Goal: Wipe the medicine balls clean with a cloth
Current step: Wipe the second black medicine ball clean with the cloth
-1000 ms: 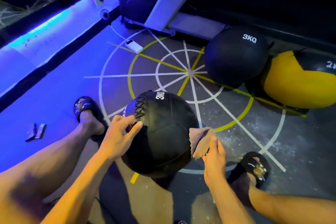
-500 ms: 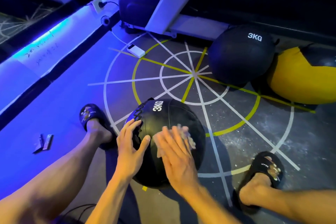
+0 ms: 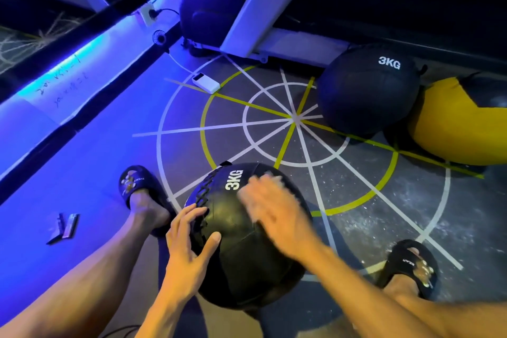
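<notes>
The black medicine ball marked 3KG rests on the floor between your feet, at 6 o'clock of the painted wheel marking. Expect it to be moderately heavy, with a soft, slightly yielding shell; judged from its round form, it will roll under sideways pressure unless braced. Your left hand supplies that brace: its grip is wide, fingers spread across the laced seam at the ball's 9 o'clock side, thumb set toward the centre. Your right hand lies flat and blurred over the top at 1 o'clock; fingers appear extended, and the cloth shows only as a pale smear at the fingertips, so you cannot tell how it is held. Take hold at opposite flanks when turning the ball; the smooth panels probably offer less purchase than the lacing. A second black ball and a yellow ball lie at 2 o'clock, touching or nearly so
</notes>
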### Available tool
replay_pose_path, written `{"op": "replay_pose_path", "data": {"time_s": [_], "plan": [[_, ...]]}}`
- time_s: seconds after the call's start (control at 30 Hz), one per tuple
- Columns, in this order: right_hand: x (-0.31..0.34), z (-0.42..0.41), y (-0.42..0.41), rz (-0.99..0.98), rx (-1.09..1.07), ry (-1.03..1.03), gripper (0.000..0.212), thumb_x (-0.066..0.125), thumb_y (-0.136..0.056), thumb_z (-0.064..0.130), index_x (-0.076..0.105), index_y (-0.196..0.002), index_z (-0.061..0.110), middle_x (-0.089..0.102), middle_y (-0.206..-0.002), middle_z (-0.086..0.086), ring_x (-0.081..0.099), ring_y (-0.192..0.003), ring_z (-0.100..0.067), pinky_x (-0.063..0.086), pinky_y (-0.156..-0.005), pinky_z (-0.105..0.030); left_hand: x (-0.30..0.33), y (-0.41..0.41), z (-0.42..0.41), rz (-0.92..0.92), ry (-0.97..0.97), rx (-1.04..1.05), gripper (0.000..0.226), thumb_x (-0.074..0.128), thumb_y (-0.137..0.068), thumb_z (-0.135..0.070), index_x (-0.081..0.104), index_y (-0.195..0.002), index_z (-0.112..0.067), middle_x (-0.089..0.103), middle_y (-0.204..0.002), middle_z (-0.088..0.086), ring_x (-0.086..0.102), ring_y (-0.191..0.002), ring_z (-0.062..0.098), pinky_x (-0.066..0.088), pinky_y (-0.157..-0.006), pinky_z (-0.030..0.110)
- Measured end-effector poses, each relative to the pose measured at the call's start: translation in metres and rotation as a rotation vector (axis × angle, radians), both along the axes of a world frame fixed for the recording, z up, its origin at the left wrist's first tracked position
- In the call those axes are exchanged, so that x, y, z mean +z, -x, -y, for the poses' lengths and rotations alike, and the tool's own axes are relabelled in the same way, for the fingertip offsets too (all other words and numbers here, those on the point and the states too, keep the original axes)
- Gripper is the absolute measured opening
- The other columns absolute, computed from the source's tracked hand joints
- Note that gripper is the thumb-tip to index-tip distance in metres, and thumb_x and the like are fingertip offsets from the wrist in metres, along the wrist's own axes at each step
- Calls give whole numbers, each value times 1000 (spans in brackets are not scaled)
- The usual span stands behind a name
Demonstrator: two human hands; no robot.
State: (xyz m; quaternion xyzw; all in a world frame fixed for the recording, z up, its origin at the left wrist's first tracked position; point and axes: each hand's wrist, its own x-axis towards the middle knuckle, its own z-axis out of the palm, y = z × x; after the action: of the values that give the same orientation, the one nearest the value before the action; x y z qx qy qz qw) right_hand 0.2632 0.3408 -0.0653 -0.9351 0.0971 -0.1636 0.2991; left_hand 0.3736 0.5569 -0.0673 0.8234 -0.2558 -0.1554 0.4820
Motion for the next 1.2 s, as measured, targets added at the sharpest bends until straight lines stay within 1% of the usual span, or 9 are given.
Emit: {"op": "replay_pose_path", "data": {"time_s": [0.13,0.27,0.37,0.6,0.7,0.83,0.97,1.07,1.2], "plan": [[-4,36,-9,-169,-433,-460,41,34,-108,35,43,-148,43,34,-160,18,16,-155,-10,12,-128,-36,3,3,-2,-28,-6,18,61,65,-77,-66,54,-132,-40,39,-145,-21,32,-140,7,29,-105,16],[7,-29,-4,-43,-136,-65,42,35,-109,25,51,-148,28,41,-158,9,22,-155,-18,14,-127,-40,8,-4,2,-17,-53,37,46,72,-75,-50,56,-117,-40,42,-132,-24,37,-127,12,28,-98,10],[3,-41,13,14,-36,3,47,36,-109,27,41,-156,24,32,-165,7,19,-156,-14,20,-126,-40,22,-17,9,9,-91,69,38,63,-72,-62,59,-100,-36,47,-121,-17,40,-122,16,32,-100,20],[-4,-61,27,14,-40,45,50,37,-109,27,33,-159,21,27,-167,5,16,-157,-17,15,-128,-39,11,-53,68,307,-370,-314,59,33,-97,-71,50,-146,-43,43,-157,-10,35,-148,18,29,-122,49],[-35,-41,46,80,-314,-194,48,39,-108,25,38,-156,20,33,-165,4,21,-156,-17,18,-127,-38,6,-51,61,284,-380,-250,61,31,-96,-73,52,-144,-41,49,-151,-14,42,-142,16,36,-117,51],[-61,-32,67,-38,-763,-762,39,36,-110,28,39,-140,53,41,-156,21,32,-150,-5,23,-124,-23,9,-35,52,315,-374,-174,52,37,-97,-65,54,-140,-41,52,-148,-16,44,-139,15,39,-113,51],[-25,-73,33,60,-640,-421,47,27,-109,44,40,-153,35,34,-163,9,18,-156,-11,6,-128,-31,7,-27,40,315,-357,-150,50,37,-98,-62,54,-141,-42,51,-149,-15,43,-140,15,39,-112,54],[-10,-86,23,75,-341,-177,47,30,-111,30,33,-158,23,31,-166,2,17,-157,-15,9,-128,-35,7,-29,27,257,-355,-132,50,37,-99,-62,51,-143,-43,48,-152,-17,40,-142,13,37,-114,55],[-47,-38,48,43,-534,-428,40,34,-111,31,41,-149,38,44,-156,15,34,-148,-2,27,-123,-30,9,-27,22,244,-336,-101,46,39,-98,-60,52,-140,-45,49,-151,-19,40,-140,11,38,-112,52]]}}
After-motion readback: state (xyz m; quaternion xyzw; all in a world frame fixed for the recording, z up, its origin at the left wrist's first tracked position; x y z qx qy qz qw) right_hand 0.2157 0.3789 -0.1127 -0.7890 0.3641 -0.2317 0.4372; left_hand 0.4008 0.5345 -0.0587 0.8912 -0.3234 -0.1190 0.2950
